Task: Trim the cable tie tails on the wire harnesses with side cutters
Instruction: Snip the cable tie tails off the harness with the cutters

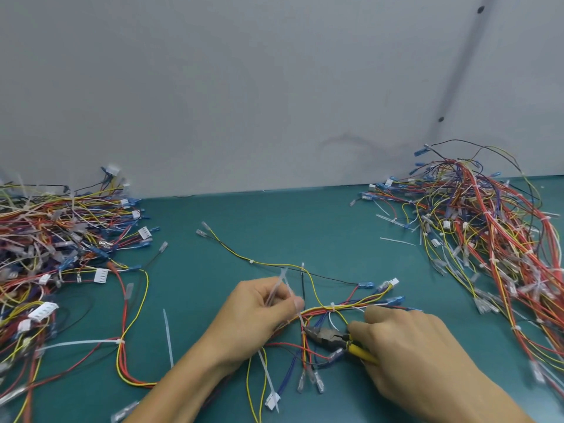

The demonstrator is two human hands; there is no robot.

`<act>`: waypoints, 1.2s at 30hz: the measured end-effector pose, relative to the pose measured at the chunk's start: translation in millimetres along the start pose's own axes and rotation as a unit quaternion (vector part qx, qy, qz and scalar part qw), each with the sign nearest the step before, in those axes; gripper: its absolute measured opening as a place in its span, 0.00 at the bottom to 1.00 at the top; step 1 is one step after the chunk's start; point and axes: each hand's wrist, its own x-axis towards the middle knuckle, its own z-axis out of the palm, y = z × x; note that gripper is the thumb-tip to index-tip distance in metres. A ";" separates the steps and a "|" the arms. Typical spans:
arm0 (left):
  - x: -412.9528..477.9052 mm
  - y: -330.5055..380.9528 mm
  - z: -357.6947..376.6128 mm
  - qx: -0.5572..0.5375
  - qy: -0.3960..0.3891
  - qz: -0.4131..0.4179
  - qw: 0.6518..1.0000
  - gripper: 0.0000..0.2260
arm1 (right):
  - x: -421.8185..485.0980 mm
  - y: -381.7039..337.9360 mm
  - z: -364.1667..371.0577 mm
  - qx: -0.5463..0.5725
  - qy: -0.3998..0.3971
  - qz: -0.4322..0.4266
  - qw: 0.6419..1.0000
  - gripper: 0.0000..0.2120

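I see left hand (259, 312) pinching white cable-tie tails (282, 285); right hand (409, 346) gripping yellow-handled side cutters (328, 335) at the multicoloured wire harness (335, 308), front-centre. Teal desk (274, 221) shows beyond, between tangled wire piles (45, 239); cutter handles mostly hidden.

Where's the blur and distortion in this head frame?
Head view: left harness pile smeared near the edge; tie tails in the left hand slightly soft; side cutters in the right hand sharp; table edge bows, wide lens; flat light, faint shadows, no glare.
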 end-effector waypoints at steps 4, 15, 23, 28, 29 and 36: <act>2.1 8.8 -10.4 -0.157 0.052 -0.060 0.984 0.15 | -2.4 -0.1 -11.8 0.008 0.016 0.019 1.000 0.16; -28.2 10.2 -54.9 0.185 -0.065 -0.009 0.980 0.09 | 13.2 6.8 -46.0 -0.025 0.117 0.040 0.992 0.15; -42.0 -5.0 -43.2 0.366 -0.042 0.051 0.928 0.10 | 29.9 -22.5 -31.6 -0.006 0.112 -0.025 0.993 0.12; -35.3 -10.9 -47.2 0.273 0.003 0.022 0.962 0.05 | 29.3 -22.5 -18.0 0.013 0.061 -0.056 0.996 0.09; -33.9 -11.7 -47.3 0.257 0.014 0.013 0.966 0.04 | 29.6 -22.6 -15.5 0.018 0.049 -0.066 0.996 0.08; -29.5 -17.3 -49.5 0.188 0.047 -0.031 0.981 0.04 | 36.2 -26.7 -6.2 0.060 -0.009 -0.096 0.993 0.09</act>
